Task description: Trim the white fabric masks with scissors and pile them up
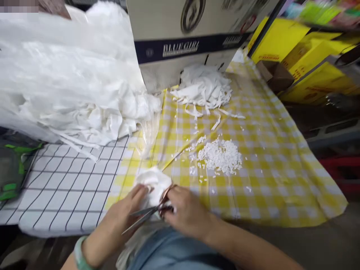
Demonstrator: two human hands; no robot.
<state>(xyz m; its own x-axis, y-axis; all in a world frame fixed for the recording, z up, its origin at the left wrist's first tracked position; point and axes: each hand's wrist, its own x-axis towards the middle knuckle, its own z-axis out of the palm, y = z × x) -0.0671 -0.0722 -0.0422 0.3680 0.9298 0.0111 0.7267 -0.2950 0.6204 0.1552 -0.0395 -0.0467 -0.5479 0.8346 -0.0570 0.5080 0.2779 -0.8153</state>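
My right hand (187, 212) is closed around the handles of a pair of scissors (146, 215), whose blades point to the lower left and stand slightly apart. A piece of white cloth (154, 180) is pinched in my left hand (125, 212), close to the table's front edge. The blades pass in front of my left hand, by the cloth. Whether they touch the cloth I cannot tell. A heap of small white cut bits (221, 155) lies on the table beyond my right hand, with more bits scattered around it.
A large pile of white cloth (84, 86) covers the left side. White pieces with loose strips (205, 88) lie before a cardboard box (197, 48). A yellow checked tablecloth (270, 180) meets a white gridded one (70, 187). Yellow boxes (317, 56) stand at right.
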